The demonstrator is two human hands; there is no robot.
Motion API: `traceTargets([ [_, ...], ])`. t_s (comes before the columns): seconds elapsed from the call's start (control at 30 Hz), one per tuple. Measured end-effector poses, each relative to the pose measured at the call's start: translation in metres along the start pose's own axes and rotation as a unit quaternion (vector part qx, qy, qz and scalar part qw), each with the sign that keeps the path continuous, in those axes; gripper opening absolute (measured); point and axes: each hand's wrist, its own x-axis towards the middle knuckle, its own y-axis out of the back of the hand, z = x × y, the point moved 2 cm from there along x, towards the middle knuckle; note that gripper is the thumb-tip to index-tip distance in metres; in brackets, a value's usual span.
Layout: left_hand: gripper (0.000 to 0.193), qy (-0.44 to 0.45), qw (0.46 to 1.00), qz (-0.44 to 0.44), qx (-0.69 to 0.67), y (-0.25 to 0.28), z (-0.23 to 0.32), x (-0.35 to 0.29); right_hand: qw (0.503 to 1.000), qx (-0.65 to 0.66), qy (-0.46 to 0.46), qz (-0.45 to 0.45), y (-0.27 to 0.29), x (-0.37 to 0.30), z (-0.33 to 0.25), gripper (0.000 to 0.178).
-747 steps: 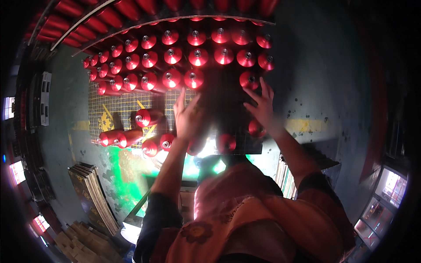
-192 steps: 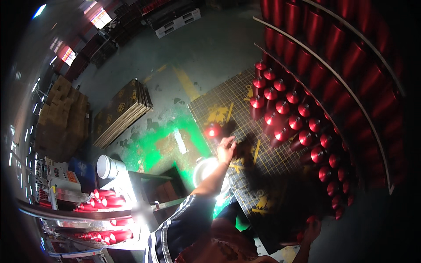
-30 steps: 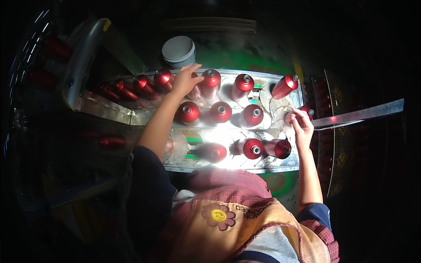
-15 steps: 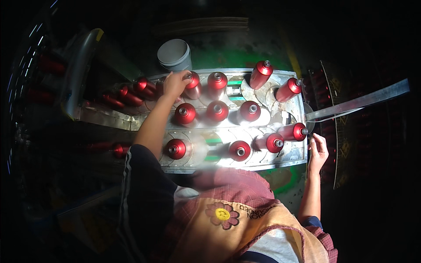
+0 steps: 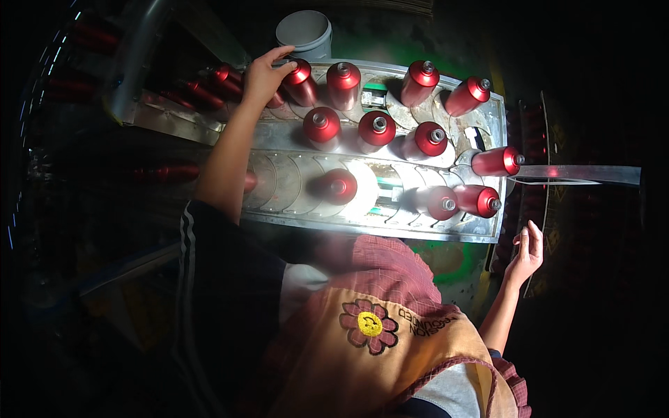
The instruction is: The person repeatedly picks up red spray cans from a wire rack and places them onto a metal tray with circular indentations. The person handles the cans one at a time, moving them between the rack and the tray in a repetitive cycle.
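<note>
Red bottles with clear, narrow necks stand in rows on a metal conveyor (image 5: 279, 182). At its far left side, my left hand (image 5: 262, 78) reaches over with thumb and forefinger apart, right at the neck of a red bottle (image 5: 301, 83); whether the fingertips touch it, I cannot tell. To the right of that one stands another red bottle (image 5: 343, 86). My right hand (image 5: 525, 259) hovers off the conveyor's near right corner, empty, its fingers loosely bent and apart. Nearest to it is a tilted red bottle (image 5: 478, 200), with another leaning red bottle (image 5: 497, 161) just beyond.
A pale grey bucket (image 5: 304, 31) stands behind the conveyor's far edge. From the right end a long metal strip (image 5: 582, 174) sticks out. Racks with more red bottles (image 5: 535, 139) lie in shadow beyond that end. A metal-framed housing (image 5: 143, 66) rises at the left.
The view has shifted, so the conveyor sits higher in the picture. The bottles have changed places along the rows. My left hand has drawn leftward; my right hand has come away from the corner bottle toward me.
</note>
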Motion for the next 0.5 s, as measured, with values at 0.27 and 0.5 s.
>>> traceTargets([
  [0.27,0.065,-0.009,0.992,-0.12,-0.049,-0.022,0.003,-0.111,0.988,0.112,-0.001,-0.107,-0.072,-0.048,-0.029,0.02],
  [0.5,0.021,0.026,0.997,-0.033,-0.067,-0.06,-0.012,-0.16,0.962,0.03,0.096,-0.253,-0.171,-0.007,-0.037,0.053],
])
